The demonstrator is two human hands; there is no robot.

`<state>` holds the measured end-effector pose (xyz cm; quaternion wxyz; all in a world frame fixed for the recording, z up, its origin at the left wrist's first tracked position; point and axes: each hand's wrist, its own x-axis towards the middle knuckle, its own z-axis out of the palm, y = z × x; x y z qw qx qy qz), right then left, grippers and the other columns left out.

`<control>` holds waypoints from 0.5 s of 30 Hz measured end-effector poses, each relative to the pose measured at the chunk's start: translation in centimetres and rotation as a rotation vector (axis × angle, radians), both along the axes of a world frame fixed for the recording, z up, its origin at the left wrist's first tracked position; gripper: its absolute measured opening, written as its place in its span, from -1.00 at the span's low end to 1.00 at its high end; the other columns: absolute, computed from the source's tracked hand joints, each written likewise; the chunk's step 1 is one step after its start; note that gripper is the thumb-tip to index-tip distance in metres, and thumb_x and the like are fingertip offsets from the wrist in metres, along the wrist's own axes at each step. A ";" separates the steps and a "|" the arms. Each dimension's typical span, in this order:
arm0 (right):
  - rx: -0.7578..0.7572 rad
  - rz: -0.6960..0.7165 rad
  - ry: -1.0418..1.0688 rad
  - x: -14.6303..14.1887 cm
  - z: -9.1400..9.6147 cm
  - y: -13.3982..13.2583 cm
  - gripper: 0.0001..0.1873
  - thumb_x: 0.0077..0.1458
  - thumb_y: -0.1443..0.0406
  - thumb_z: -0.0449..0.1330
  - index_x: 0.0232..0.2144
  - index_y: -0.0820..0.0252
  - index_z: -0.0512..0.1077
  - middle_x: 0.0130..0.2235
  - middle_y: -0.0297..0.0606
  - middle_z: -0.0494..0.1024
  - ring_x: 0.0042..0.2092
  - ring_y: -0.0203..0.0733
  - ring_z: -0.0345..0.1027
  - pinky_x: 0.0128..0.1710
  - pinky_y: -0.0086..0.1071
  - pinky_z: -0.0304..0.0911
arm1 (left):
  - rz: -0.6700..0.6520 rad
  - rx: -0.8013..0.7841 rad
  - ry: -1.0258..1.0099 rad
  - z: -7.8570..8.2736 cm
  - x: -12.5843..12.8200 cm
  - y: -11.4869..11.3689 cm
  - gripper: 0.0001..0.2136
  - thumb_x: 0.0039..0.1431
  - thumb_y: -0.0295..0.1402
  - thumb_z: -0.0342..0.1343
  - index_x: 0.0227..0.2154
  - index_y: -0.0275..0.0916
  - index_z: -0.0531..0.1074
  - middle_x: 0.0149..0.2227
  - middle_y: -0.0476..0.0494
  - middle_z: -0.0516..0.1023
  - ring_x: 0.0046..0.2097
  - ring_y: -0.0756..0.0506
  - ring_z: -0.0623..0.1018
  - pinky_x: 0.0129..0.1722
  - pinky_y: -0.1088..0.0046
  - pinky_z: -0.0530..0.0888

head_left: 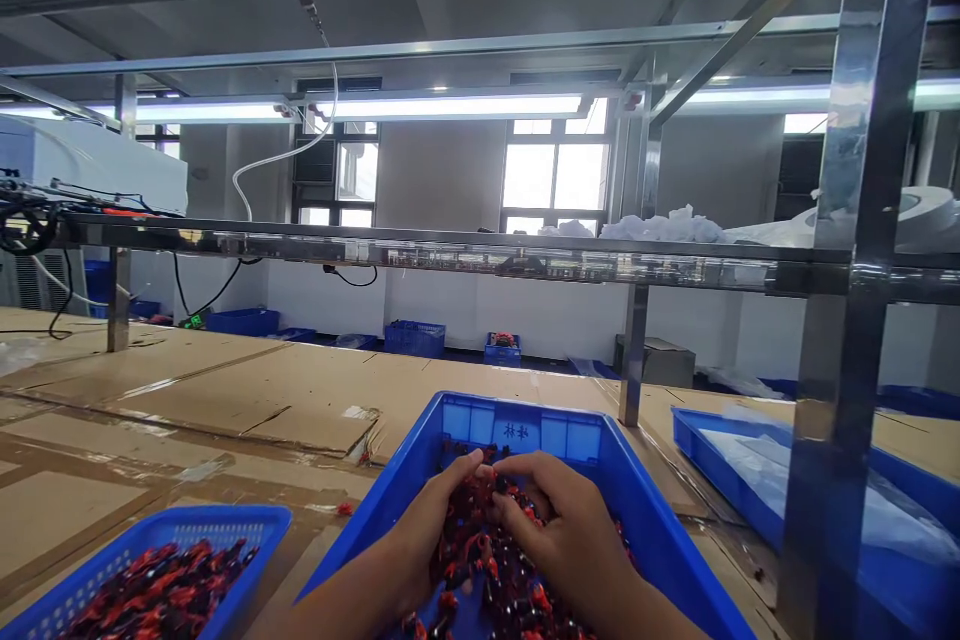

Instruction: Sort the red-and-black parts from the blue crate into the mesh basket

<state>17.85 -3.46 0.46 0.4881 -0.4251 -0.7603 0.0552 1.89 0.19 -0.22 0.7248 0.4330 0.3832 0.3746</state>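
Observation:
Both hands are over a deep blue plastic bin (652,480) holding a heap of small, shiny red-and-black pieces (517,590). My left hand (427,520) reaches in from the left, its thumb and fingers closed near the heap's far part. Opposite it, my right hand (570,515) is curled, with thumb and forefinger pinched together. The fingertips of the two hands nearly meet around a small red-and-black piece, partly hidden by the fingers. What kind of piece it is I cannot make out.
At lower left stands a blue perforated basket (274,520) filled with similar red-and-black pieces. One loose red piece (345,509) lies on the cardboard-covered table (225,420). A metal post (832,440) rises at right, before a blue tray (690,430) with white plastic. A metal shelf crosses ahead.

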 end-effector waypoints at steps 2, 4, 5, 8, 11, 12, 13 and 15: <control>-0.002 0.009 0.032 -0.1 0.0 -0.1 -0.77 0.05 0.34 0.19 -0.21 0.03 0.52 -0.48 -0.39 0.40 -0.49 -0.26 0.16 -0.46 -0.40 0.09 | -0.017 -0.003 0.005 0.0 -0.1 0.1 -0.51 0.04 0.13 0.09 -0.26 -0.24 0.47 -0.54 -0.03 0.47 -0.58 -0.04 0.44 -0.73 0.56 0.26; -0.097 0.062 0.174 0.0 0.0 0.0 -0.82 0.01 0.31 0.20 -0.27 0.06 0.50 -0.55 -0.44 0.28 -0.50 -0.28 0.11 -0.48 -0.42 0.07 | -0.028 0.006 0.004 0.1 -0.2 0.1 -0.51 0.04 0.12 0.09 -0.22 -0.22 0.46 -0.49 -0.04 0.49 -0.59 -0.03 0.43 -0.74 0.56 0.27; -0.212 0.120 0.297 0.1 0.0 0.2 -0.87 0.00 0.27 0.19 -0.32 0.08 0.47 -0.57 -0.46 0.21 -0.53 -0.30 0.06 -0.52 -0.44 0.05 | -0.032 0.014 0.006 0.2 -0.2 0.1 -0.52 0.04 0.12 0.09 -0.19 -0.21 0.45 -0.46 -0.05 0.51 -0.59 -0.02 0.43 -0.74 0.56 0.27; -0.600 0.312 0.618 0.8 0.0 1.1 -0.80 0.00 0.11 0.03 -0.46 0.10 0.28 -0.55 -0.47 0.13 -0.60 -0.35 -0.11 -0.71 -0.49 -0.13 | -0.044 0.030 0.021 0.4 -0.3 0.0 -0.52 0.03 0.11 0.10 -0.16 -0.18 0.44 -0.37 -0.05 0.52 -0.58 -0.01 0.43 -0.74 0.57 0.28; -0.727 0.351 0.645 1.5 0.1 1.9 -0.74 0.00 0.05 -0.05 -0.45 0.10 0.21 -0.48 -0.42 0.21 -0.63 -0.37 -0.15 -0.77 -0.51 -0.26 | -0.056 0.028 0.026 0.5 -0.4 0.0 -0.49 0.01 0.15 0.10 -0.16 -0.17 0.43 -0.36 -0.05 0.51 -0.56 -0.01 0.45 -0.74 0.57 0.29; -0.737 0.342 0.636 1.5 0.0 2.0 -0.72 0.01 0.04 -0.02 -0.46 0.10 0.22 -0.49 -0.43 0.22 -0.64 -0.38 -0.16 -0.77 -0.51 -0.27 | -0.060 0.027 0.021 0.5 -0.4 0.0 -0.48 0.01 0.15 0.09 -0.15 -0.16 0.42 -0.36 -0.05 0.51 -0.56 -0.02 0.45 -0.74 0.57 0.29; -0.742 0.332 0.633 1.4 0.0 2.1 -0.71 0.02 0.03 0.03 -0.48 0.11 0.22 -0.52 -0.46 0.20 -0.64 -0.39 -0.18 -0.75 -0.52 -0.27 | -0.060 0.029 0.013 0.4 -0.4 0.1 -0.48 0.01 0.16 0.09 -0.14 -0.14 0.42 -0.36 -0.04 0.51 -0.57 -0.02 0.45 -0.75 0.57 0.29; -0.666 0.270 0.561 1.1 -0.3 2.0 -0.69 -0.02 0.06 0.19 -0.52 0.14 0.27 -0.59 -0.51 0.16 -0.62 -0.41 -0.15 -0.67 -0.52 -0.22 | -0.062 0.046 0.006 0.3 -0.4 0.2 -0.50 0.03 0.14 0.08 -0.12 -0.13 0.42 -0.37 -0.04 0.52 -0.58 -0.02 0.44 -0.76 0.56 0.27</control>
